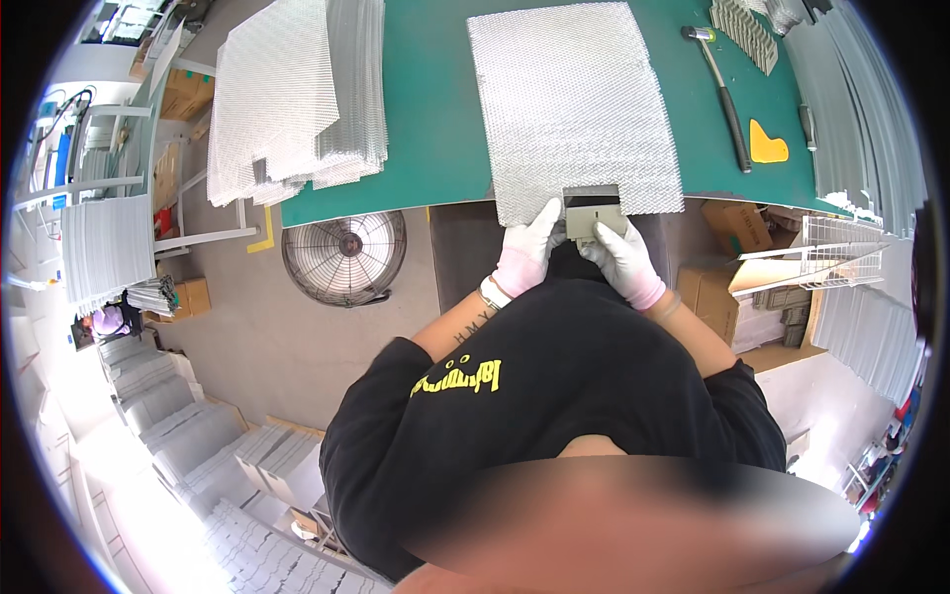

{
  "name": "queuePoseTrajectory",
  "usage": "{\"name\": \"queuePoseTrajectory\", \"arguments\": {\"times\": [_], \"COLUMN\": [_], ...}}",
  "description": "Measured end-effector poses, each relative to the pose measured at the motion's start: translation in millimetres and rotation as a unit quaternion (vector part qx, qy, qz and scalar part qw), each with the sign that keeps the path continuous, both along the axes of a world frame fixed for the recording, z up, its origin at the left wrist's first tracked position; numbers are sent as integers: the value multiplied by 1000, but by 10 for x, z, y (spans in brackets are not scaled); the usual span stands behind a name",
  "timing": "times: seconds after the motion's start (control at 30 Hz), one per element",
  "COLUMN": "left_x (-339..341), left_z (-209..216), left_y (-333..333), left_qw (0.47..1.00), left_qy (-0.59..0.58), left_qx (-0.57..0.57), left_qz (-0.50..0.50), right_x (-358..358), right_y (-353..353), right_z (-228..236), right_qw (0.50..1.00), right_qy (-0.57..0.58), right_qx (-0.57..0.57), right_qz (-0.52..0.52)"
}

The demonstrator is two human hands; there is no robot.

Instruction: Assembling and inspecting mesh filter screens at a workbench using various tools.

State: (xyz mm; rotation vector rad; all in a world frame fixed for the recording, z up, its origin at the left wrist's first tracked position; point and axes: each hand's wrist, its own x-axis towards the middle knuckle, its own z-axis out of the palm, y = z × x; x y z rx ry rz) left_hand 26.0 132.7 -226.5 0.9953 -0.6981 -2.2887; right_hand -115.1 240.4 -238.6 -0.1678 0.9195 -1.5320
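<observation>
A silvery metal mesh sheet (579,99) lies on the green tabletop, its near edge reaching past the table's front edge. That near edge has a rectangular cutout. At the cutout is a small grey-beige rectangular piece (597,220) with a slot-like mark; its exact kind is unclear. My left hand (525,255), in a white glove, pinches the sheet's near edge just left of the cutout, its thumb on top and other fingers partly hidden. My right hand (625,263), also gloved, grips the grey piece at its lower right, thumb on its face.
Stacked mesh sheets (277,99) lie on the table's left. At right are a hammer (730,109), a yellow scraper-like piece (767,144) and a dark-handled tool (807,129). A round floor fan (344,257) stands left below; cardboard boxes (710,307) are below right.
</observation>
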Motion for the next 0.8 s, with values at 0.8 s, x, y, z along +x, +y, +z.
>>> {"name": "queuePoseTrajectory", "arguments": {"times": [0.8], "left_x": [112], "left_z": [9], "left_y": [27], "left_qw": [998], "left_qy": [53], "left_qx": [-18], "left_qz": [-21], "right_x": [65], "right_y": [-56], "right_z": [77], "right_qw": [975], "right_qy": [214], "right_qx": [48], "right_qz": [-36]}}
